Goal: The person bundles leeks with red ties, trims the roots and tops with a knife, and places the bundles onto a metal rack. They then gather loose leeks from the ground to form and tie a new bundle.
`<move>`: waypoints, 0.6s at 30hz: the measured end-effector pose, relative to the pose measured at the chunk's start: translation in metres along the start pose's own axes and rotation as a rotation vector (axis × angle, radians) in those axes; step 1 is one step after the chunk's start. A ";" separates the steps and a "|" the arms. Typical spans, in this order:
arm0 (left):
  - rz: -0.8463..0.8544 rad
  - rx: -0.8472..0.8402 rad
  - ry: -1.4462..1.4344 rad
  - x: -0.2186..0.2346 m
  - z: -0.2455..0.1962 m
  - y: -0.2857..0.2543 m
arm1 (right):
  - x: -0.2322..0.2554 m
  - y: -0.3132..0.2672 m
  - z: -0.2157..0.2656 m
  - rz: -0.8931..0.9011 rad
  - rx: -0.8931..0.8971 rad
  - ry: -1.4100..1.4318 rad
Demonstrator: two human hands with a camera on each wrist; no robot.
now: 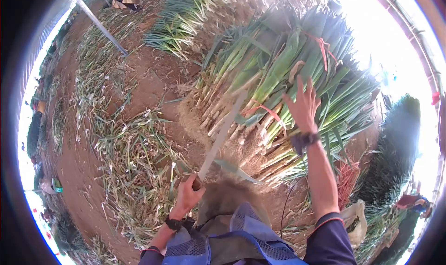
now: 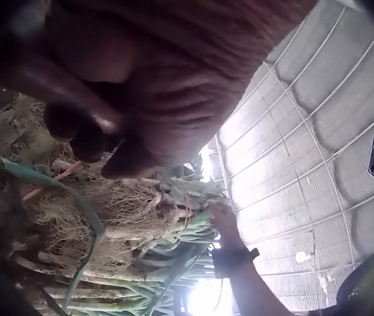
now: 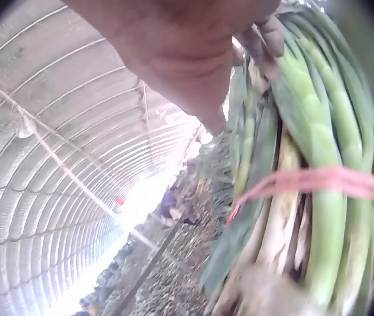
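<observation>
My left hand is curled round the lower end of a long, flat, pale strip, which slants up across the roots of the leeks. In the left wrist view the curled fingers of my left hand are near hairy roots. My right hand, fingers spread, is over the green leaves of a leek bundle tied with red string. In the right wrist view, the fingertips of my right hand are at the leaves, above a pink-red tie.
Cut leaves litter the soil left of the bundles. More leeks lie at the top, and a dark green pile is at the right. Red strings lie by my right forearm. A pole slants at upper left; people are farther off.
</observation>
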State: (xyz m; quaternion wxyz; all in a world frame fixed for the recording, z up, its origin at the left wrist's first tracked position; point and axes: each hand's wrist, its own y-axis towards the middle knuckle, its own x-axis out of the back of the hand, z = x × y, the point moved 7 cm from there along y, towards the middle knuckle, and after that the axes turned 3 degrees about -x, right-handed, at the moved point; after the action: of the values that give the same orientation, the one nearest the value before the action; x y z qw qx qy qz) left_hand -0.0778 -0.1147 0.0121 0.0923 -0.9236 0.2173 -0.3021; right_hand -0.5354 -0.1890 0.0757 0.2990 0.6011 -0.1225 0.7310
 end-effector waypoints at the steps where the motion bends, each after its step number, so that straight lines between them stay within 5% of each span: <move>1: 0.037 0.005 -0.014 -0.002 -0.003 -0.003 | 0.015 -0.018 0.016 -0.170 0.133 -0.007; 3: 0.077 -0.024 0.002 -0.005 -0.004 -0.011 | -0.008 -0.049 0.028 0.255 0.022 0.257; 7: 0.101 -0.016 -0.007 -0.005 0.006 -0.021 | -0.033 -0.074 0.028 0.078 0.076 0.259; 18: 0.158 0.018 0.028 -0.025 -0.014 0.002 | -0.043 -0.057 0.024 0.155 0.059 0.240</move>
State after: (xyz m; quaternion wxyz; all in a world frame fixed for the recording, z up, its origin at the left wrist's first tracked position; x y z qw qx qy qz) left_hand -0.1046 -0.1054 0.0101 0.1212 -0.8984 0.2878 -0.3088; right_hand -0.4786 -0.1688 0.0300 0.2361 0.5067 -0.1104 0.8218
